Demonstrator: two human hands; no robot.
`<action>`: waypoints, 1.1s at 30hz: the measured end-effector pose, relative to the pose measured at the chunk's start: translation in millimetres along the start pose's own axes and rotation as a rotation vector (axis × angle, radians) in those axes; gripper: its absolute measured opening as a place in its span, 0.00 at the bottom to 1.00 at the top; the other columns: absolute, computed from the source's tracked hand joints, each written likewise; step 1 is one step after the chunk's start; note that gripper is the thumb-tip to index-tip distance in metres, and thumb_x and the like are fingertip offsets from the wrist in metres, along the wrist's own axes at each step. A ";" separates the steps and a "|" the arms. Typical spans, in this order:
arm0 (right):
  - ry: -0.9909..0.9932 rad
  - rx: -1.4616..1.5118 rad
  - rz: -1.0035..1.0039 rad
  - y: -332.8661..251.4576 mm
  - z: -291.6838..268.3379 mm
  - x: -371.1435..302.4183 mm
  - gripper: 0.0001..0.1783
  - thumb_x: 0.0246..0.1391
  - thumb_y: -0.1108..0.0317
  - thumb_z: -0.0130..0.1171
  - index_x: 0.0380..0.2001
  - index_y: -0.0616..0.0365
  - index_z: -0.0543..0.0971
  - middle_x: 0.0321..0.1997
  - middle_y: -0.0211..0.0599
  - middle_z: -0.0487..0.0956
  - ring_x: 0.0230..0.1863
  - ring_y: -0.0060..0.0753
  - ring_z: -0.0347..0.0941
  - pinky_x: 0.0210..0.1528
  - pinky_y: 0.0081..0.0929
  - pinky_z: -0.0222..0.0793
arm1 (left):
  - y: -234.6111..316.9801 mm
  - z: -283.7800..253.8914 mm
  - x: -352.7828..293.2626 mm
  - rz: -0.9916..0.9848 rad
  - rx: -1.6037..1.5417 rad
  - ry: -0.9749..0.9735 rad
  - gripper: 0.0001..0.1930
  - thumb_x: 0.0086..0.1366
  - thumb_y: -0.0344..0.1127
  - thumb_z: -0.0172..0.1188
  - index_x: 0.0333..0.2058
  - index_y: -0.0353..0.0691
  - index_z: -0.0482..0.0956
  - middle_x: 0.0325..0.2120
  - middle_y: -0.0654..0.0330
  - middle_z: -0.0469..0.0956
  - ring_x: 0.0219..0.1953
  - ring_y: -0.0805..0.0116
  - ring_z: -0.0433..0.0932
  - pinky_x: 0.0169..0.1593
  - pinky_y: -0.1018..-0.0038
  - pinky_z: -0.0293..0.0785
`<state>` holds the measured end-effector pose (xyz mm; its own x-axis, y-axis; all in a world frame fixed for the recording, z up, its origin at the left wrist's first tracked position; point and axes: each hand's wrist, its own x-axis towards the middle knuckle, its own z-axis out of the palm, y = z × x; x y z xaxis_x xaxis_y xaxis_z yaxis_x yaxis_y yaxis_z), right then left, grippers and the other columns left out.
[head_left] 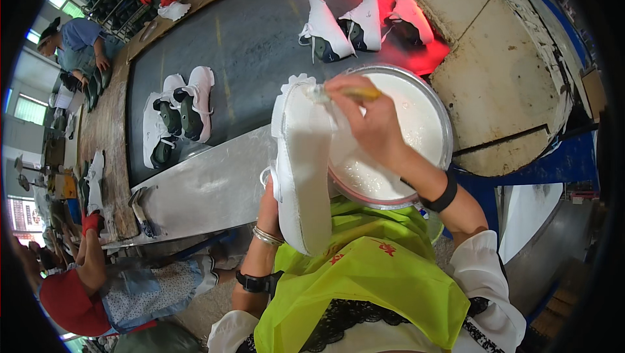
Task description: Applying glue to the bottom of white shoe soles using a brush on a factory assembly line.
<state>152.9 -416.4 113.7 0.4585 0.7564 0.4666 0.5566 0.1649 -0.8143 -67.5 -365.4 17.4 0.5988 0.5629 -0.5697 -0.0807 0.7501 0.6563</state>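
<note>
My left hand (269, 204), mostly hidden behind the shoe, holds up a white shoe (303, 177) with its pale underside facing me and its toe end away. My right hand (374, 128) is closed round a brush (366, 92) with a yellowish handle. The brush's bristles touch the underside near the toe's scalloped edge. Below my right hand stands a round metal basin (448, 133) of white, slightly bubbly liquid, partly covered by the shoe and my forearm.
A dark conveyor belt (260, 47) carries white shoes (195, 102) at left and more shoes (361, 21) under red light. A hammer (140, 213) lies on the metal ledge (208, 183). Co-workers, some red-gloved, work at far and left edges. A cream machine housing (508, 86) stands right.
</note>
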 end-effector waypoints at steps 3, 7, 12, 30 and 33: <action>-0.015 0.046 -0.166 -13.2 10.8 -33.2 0.08 0.50 0.78 0.54 0.35 0.61 0.77 0.38 0.39 0.77 0.40 0.39 0.73 0.40 0.29 0.70 | -7.9 -13.8 9.7 -0.004 -0.045 0.065 0.30 0.66 0.58 0.40 0.49 0.36 0.70 0.39 0.55 0.77 0.35 0.66 0.79 0.38 0.69 0.77; -0.088 0.264 0.187 -32.3 -8.2 -32.9 0.06 0.52 0.77 0.54 0.35 0.64 0.76 0.33 0.40 0.78 0.35 0.32 0.76 0.37 0.25 0.71 | -0.9 -12.3 5.5 0.035 0.096 0.225 0.27 0.65 0.52 0.48 0.45 0.28 0.73 0.36 0.55 0.78 0.34 0.67 0.79 0.37 0.71 0.76; 0.113 0.210 0.186 -27.3 -4.6 37.5 0.11 0.55 0.68 0.53 0.33 0.68 0.76 0.28 0.42 0.78 0.28 0.31 0.77 0.30 0.25 0.70 | -8.9 -14.8 5.2 0.246 0.284 0.302 0.24 0.65 0.50 0.48 0.40 0.29 0.75 0.33 0.54 0.79 0.30 0.69 0.78 0.33 0.75 0.75; 0.077 -0.104 0.080 -19.7 -21.3 68.7 0.14 0.52 0.66 0.54 0.23 0.69 0.74 0.17 0.45 0.75 0.19 0.35 0.72 0.24 0.29 0.66 | 1.0 -1.7 -10.7 0.327 0.420 0.374 0.19 0.58 0.40 0.59 0.39 0.28 0.77 0.34 0.60 0.78 0.34 0.75 0.74 0.38 0.77 0.70; 0.014 -0.033 0.117 -28.9 -22.1 60.3 0.15 0.53 0.66 0.54 0.22 0.70 0.74 0.18 0.46 0.75 0.19 0.36 0.71 0.25 0.29 0.66 | 0.4 -1.9 -11.2 0.341 0.408 0.368 0.18 0.57 0.40 0.60 0.39 0.28 0.77 0.33 0.60 0.78 0.34 0.75 0.75 0.38 0.77 0.71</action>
<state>179.8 -389.5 173.0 0.5312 0.7605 0.3736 0.5211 0.0545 -0.8518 -75.8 -370.7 23.2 0.2750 0.8827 -0.3812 0.1347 0.3572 0.9243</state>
